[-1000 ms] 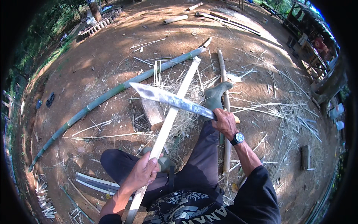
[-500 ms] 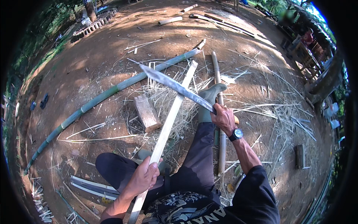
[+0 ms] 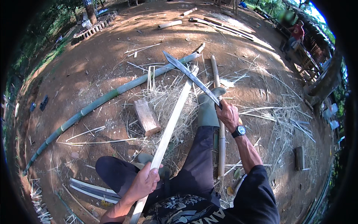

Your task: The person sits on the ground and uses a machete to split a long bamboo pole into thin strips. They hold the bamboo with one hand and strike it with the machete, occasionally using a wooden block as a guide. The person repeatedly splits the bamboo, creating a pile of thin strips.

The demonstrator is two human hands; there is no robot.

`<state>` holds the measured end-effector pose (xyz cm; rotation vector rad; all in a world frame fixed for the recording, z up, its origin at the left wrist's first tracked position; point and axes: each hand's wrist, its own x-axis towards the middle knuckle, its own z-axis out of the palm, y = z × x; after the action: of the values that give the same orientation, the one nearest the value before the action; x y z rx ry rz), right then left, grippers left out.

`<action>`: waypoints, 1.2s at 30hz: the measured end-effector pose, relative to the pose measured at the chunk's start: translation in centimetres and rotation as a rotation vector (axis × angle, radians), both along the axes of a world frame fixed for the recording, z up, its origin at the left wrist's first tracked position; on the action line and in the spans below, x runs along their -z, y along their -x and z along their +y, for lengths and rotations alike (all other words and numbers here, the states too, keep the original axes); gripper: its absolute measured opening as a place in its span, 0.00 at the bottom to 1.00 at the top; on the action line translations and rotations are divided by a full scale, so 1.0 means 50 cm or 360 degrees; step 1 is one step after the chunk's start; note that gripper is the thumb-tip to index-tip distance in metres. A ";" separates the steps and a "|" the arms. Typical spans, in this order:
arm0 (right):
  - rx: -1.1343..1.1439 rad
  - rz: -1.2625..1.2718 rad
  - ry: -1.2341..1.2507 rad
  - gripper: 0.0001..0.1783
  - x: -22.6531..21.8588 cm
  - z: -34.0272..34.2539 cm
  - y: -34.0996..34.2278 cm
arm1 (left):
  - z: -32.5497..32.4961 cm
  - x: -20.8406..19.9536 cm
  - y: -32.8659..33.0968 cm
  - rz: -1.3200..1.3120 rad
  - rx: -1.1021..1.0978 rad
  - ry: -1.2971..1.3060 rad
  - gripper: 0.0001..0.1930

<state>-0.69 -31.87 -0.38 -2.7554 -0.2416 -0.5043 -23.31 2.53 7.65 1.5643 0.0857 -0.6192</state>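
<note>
My left hand is wrapped round the lower part of a long pale bamboo strip, which slants up and away between my legs. In my right hand, with a black watch on the wrist, is the handle of a machete. Its long grey blade points up and left and crosses the strip close to the far end. Whether the edge bites into the strip cannot be made out. Most of the handle is hidden by my fingers. My boot stands just under the blade's near end.
A long green bamboo pole curves across the left. A wood block lies on a heap of shavings. Beside my right leg is a thinner bamboo pole. Split strips lie at lower left. A person stands far right.
The machete has moved along the strip toward its far end, with my right hand shifting slightly forward and right. My left hand keeps its hold. The distant person has come upright.
</note>
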 end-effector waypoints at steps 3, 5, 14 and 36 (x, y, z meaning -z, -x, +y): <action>-0.0263 -0.0086 0.0082 0.09 0.009 -0.006 0.032 | 0.004 -0.013 -0.003 0.0016 0.0014 0.0038 0.20; -0.0085 -0.0090 0.0058 0.09 0.006 -0.035 0.007 | 0.004 -0.009 0.002 0.0082 0.0037 0.0059 0.21; 0.0233 0.0188 -0.0273 0.13 0.020 -0.030 0.012 | 0.009 -0.022 0.000 -0.0003 -0.0003 0.0209 0.19; -0.0019 -0.0054 -0.0139 0.09 -0.013 0.044 0.017 | 0.026 -0.022 0.005 0.0139 -0.0177 0.0379 0.17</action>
<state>-1.51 -29.68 0.28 -2.6607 -0.2384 -0.5459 -23.58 3.84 8.76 1.2940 0.1580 -0.5880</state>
